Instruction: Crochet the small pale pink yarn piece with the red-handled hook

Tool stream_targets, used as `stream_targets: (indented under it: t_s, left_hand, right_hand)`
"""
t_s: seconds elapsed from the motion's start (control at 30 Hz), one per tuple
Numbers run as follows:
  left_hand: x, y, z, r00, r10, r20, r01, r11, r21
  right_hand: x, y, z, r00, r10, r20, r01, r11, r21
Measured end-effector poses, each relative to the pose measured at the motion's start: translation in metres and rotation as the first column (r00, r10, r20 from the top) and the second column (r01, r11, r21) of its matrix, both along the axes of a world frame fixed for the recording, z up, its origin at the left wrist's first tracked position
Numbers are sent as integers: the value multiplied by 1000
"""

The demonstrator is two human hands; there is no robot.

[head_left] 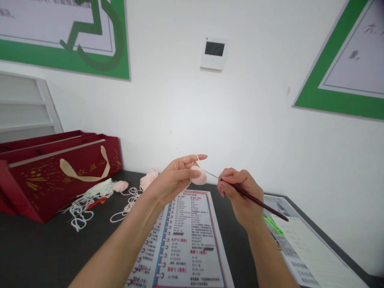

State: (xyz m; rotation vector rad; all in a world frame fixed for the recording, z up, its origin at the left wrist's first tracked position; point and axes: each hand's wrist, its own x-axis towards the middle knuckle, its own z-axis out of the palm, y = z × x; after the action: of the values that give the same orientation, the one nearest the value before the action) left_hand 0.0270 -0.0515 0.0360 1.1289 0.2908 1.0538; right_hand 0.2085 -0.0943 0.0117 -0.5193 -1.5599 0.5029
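Observation:
My left hand [177,176] is raised above the table and pinches a small round pink crocheted piece [199,175]. Pink yarn loops over its outstretched index finger. My right hand [240,192] is closed in a pen-like grip on a dark crochet hook [255,199]. The hook's thin metal tip reaches left into the pink piece. Both hands hover over a spiral-bound printed sheet [189,240] lying on the dark table [36,248].
A red gift bag [57,172] with a beige handle lies at the left. White yarn [87,202] and pink yarn [132,196] are strewn beside it. Papers [303,244] and a green pen [273,225] lie at the right. A white wall stands close behind.

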Motion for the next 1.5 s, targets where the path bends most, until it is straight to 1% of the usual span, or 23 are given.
stream_targets:
  t_s: [0.07, 0.17, 0.27, 0.33, 0.37, 0.43, 0.47, 0.5, 0.57, 0.67, 0.73, 0.87, 1.0, 1.13, 1.2, 1.27, 1.33, 1.4, 1.47, 1.5]
  left_hand:
    - [-3, 1, 0, 1000, -10, -29, 10, 1000, 2]
    - [-7, 2, 1, 996, -46, -72, 47, 999, 10]
    - [-8, 1, 1, 986, -103, -131, 108, 994, 28]
    - [-6, 0, 1, 979, -116, -169, 126, 990, 55]
    - [-5, -1, 1, 980, -92, -179, 108, 991, 82]
    - [0, -4, 0, 985, 17, -170, 11, 987, 163]
    - [2, -6, 0, 984, 89, -154, -56, 977, 207]
    - [5, -7, -1, 978, 157, -138, -119, 962, 245]
    - [9, -9, -2, 961, 251, -117, -208, 933, 295]
    - [14, -11, -2, 943, 313, -110, -265, 910, 320]
    - [15, -11, -3, 936, 336, -107, -284, 898, 335]
    - [18, -12, -6, 914, 396, -93, -337, 865, 373]
    - [20, -12, -9, 873, 479, -94, -400, 811, 427]
    - [23, -14, -11, 822, 562, -95, -451, 743, 494]
    - [24, -15, -12, 792, 604, -89, -476, 701, 531]
    - [27, -16, -13, 755, 652, -71, -504, 646, 572]
    - [29, -18, -14, 735, 674, -69, -507, 614, 605]
    - [31, -20, -15, 756, 649, -90, -471, 633, 615]
    - [31, -20, -14, 784, 613, -103, -449, 674, 587]
    - [30, -20, -14, 812, 574, -110, -433, 717, 546]
  right_hand:
    - [4, -2, 2, 1000, 11, 5, -11, 999, -34]
    - [10, -4, 5, 997, 75, -2, -75, 991, -113]
    - [13, -2, 10, 980, 190, -54, -197, 959, -202]
    - [13, 0, 13, 951, 274, -144, -303, 918, -256]
    - [11, 1, 14, 931, 307, -199, -354, 892, -281]
    - [7, 2, 16, 892, 343, -295, -430, 846, -315]
    - [5, 2, 17, 882, 343, -323, -443, 838, -320]
    - [3, 1, 17, 882, 331, -336, -436, 843, -315]
    - [1, 0, 16, 908, 278, -314, -369, 885, -284]
    - [-1, -2, 12, 953, 185, -238, -238, 948, -213]
    - [-2, -3, 9, 967, 146, -207, -184, 967, -175]
    - [-5, -7, 6, 986, 59, -156, -79, 989, -125]
    - [-10, -13, 6, 994, -74, -75, 66, 992, -104]
    - [-15, -19, 4, 979, -199, -43, 194, 976, -104]
    - [-19, -21, 1, 964, -263, -37, 258, 961, -103]
    - [-23, -21, -2, 953, -302, -38, 297, 950, -98]
    - [-26, -19, -5, 944, -328, -25, 325, 942, -80]
    - [-27, -14, -8, 926, -377, 12, 377, 926, 2]
    - [-23, -8, -9, 894, -440, 84, 421, 889, 178]
    - [-20, -4, -8, 874, -468, 129, 416, 859, 299]
